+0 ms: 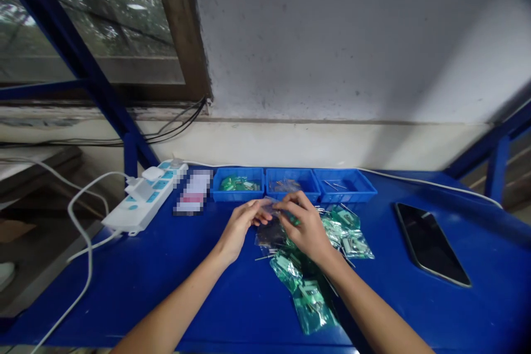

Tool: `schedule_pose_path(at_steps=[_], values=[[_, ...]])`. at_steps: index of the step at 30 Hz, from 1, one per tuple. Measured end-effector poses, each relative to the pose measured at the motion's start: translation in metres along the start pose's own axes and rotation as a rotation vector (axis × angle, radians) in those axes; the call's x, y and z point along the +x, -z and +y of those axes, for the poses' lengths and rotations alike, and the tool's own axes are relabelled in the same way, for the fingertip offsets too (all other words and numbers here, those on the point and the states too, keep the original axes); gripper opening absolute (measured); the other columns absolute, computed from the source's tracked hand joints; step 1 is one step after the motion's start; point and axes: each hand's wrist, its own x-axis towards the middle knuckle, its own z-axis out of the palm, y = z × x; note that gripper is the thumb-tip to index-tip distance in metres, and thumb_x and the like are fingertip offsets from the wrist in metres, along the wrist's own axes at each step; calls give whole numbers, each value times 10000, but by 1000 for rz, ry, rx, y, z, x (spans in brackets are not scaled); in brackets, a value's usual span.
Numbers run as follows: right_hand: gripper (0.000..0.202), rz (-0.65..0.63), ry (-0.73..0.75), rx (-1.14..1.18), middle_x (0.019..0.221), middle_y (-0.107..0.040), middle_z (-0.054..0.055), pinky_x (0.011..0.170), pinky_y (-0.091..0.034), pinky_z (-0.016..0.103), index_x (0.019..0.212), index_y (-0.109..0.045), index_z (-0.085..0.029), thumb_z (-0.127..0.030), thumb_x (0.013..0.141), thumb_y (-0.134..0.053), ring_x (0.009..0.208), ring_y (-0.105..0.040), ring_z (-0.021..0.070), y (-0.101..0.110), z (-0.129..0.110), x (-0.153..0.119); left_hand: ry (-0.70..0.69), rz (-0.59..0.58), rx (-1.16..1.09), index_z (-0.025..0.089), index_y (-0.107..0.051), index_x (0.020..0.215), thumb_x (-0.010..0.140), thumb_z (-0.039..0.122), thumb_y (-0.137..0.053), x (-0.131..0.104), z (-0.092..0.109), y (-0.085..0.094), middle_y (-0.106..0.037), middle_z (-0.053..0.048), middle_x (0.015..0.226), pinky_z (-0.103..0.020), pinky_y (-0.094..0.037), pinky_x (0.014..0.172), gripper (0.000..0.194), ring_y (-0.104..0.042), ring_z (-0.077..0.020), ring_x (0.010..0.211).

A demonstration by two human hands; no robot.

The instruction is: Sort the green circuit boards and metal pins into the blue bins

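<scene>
Between both hands, just in front of the blue bins, is a small clear plastic bag (270, 206). My left hand (240, 227) pinches its left side with thumb and fingers. From the right, my right hand (305, 227) has its fingertips closed on the same bag. What the bag contains is too blurred to tell. Below and around my right hand lies a pile of green-tinted plastic packets (313, 304) holding pale parts. A dark-looking clear packet (269, 235) lies under the hands. Thin metal rods (262, 258) stick out among the packets.
Three blue bins stand along the back: the left bin (238, 196) holds green packets, the middle bin (305, 177) clear packets, the right bin (348, 197) a few thin rods. A power strip (145, 199) with white cables is at left, a black phone (431, 243) at right.
</scene>
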Motion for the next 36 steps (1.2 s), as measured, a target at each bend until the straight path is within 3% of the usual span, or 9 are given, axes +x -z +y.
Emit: schedule_pose_path(at_steps=[3,7,10,13,17,21,24,29,36], values=[[286,3,27,-32,1080,-456,96,834,-441,341,1006,-652,-243,-136,831,-453,999,-494,207,-3,-2,-1,-11,107,17,140,-635,1004,835,332,-544,1,-1,-1,-678,-65,834,-266,-468,666,272,-621,-180,768],[221,-46,-221,94,905,-543,70,790,-436,329,896,-665,-199,-295,864,-468,870,-540,195,-2,-6,2,-241,245,340,177,-656,922,829,251,-560,0,-1,-1,-680,-51,900,-294,-477,753,153,-615,-190,856],[420,-101,-492,364,644,-538,16,614,-403,267,662,-594,-176,-450,899,-382,629,-513,143,-1,-7,6,-476,218,565,219,-687,876,848,165,-508,-4,0,-1,-671,-39,935,-342,-453,856,188,-579,-197,938],[397,-72,-627,579,557,-484,-22,523,-347,233,615,-535,-179,-492,849,-466,529,-452,110,-2,-6,8,-567,158,659,257,-710,857,845,98,-447,-8,1,-2,-638,-35,1011,-361,-434,881,307,-531,-204,1002],[273,1,-557,484,618,-541,-11,541,-381,240,762,-619,-179,-440,811,-554,568,-490,124,-3,-4,8,-373,91,614,238,-694,937,857,201,-475,-7,2,-5,-592,-62,995,-310,-454,780,236,-541,-192,904],[215,54,-213,158,826,-575,52,663,-442,284,897,-681,-205,-337,862,-515,746,-552,165,-4,-5,2,-41,13,289,152,-639,831,915,446,-368,-1,2,-2,-601,-33,750,-220,-401,534,408,-491,-105,564],[215,24,-46,33,929,-531,78,782,-453,324,979,-680,-224,-293,868,-510,852,-542,184,-6,-8,-2,22,61,187,146,-605,822,903,471,-388,2,1,2,-589,-4,667,-203,-365,483,399,-454,-86,490],[280,12,-259,100,845,-561,67,695,-460,306,855,-679,-198,-410,864,-497,796,-547,186,-7,-11,2,-258,206,528,186,-650,886,878,315,-500,-1,3,2,-667,-33,847,-243,-465,693,197,-606,-158,761],[401,-32,-777,788,611,-544,14,478,-358,232,638,-551,-165,-552,742,-576,560,-515,128,-4,-16,8,-669,223,915,285,-674,1028,883,176,-493,-7,-1,3,-658,-37,999,-342,-475,819,257,-558,-202,942]])
